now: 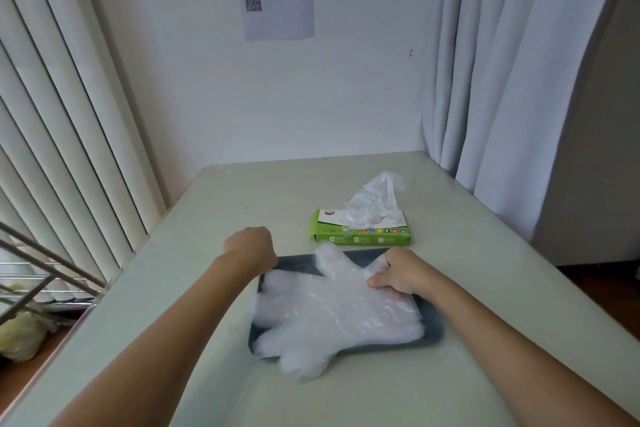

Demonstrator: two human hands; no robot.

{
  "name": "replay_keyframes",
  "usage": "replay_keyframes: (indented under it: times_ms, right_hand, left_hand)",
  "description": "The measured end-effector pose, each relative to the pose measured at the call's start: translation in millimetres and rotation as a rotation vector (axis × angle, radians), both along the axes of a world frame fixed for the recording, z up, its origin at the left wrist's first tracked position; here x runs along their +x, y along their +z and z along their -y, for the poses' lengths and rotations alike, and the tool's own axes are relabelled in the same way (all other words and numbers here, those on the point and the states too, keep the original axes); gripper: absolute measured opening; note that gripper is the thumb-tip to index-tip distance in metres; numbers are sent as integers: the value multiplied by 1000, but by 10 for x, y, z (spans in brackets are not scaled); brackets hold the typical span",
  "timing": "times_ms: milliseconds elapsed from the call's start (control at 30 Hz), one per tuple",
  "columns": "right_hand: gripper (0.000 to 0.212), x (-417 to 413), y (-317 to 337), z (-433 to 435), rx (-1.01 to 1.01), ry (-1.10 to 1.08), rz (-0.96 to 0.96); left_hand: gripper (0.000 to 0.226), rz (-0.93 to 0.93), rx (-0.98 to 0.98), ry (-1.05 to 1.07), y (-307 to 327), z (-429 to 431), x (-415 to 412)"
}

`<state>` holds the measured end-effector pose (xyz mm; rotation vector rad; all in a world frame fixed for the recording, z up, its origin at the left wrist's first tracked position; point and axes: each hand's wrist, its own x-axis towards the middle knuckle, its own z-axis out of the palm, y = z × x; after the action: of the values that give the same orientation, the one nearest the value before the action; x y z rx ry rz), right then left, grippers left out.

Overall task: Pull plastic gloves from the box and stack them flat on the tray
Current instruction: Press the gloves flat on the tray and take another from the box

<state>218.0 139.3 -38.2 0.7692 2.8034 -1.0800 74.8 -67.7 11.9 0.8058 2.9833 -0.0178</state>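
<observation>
The right hand (398, 274) pinches the gloves (332, 315) stacked on the tray (433, 333) (at their far-right edge); the left hand (249, 248) sits curled at the tray's far-left corner, its hold unclear.

left hand (250, 248) — bare | right hand (398, 272) — bare | forearms: bare, uncovered up to frame edge

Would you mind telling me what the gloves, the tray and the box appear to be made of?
The gloves: thin translucent plastic film, crinkled, with glossy glints. The tray: dark grey-blue, smooth matte, rounded corners; probably moulded plastic, though not certain. The box: green and white printed card, likely cardboard, judging by its folded end flap.
</observation>
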Motion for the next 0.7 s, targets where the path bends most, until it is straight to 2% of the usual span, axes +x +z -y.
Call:
replay_keyframes:
  times_ms: [67, 133, 200, 300, 400, 500, 600, 633, 700]
  right_hand:
    - [27, 9, 17, 14, -14, 6, -22]
    - [25, 7, 13, 25, -17, 19, -17]
    - [28, 0, 6, 34, 8, 22, -5]
    - [32, -19, -24, 30, 81, 5, 3]
    - [35, 8, -43, 50, 88, 5, 2]
    - [22, 59, -41, 97, 209, -36, -56]
    - [45, 80, -51, 201, 336, -67, -318]
    - [46, 89, -36, 279, 315, -17, -393]
    - [43, 111, -55, 480, 176, 144, -391]
  left_hand:
    - [16, -67, 138, -74, 37, -99, 134]
    - [30, -27, 265, -228, 1, -219, 332]
    - [50, 72, 306, -395, -126, -311, 558]
    - [72, 129, 117, -532, -437, -382, 729]
    - [83, 213, -32, -489, -697, -363, 692]
    - [87, 277, -45, -470, -814, -318, 656]
    - [91, 263, -31, -480, -851, -296, 650]
    - [91, 255, -27, -481, -855, -298, 649]
    - [92, 236, -26, -490, -846, -299, 663]
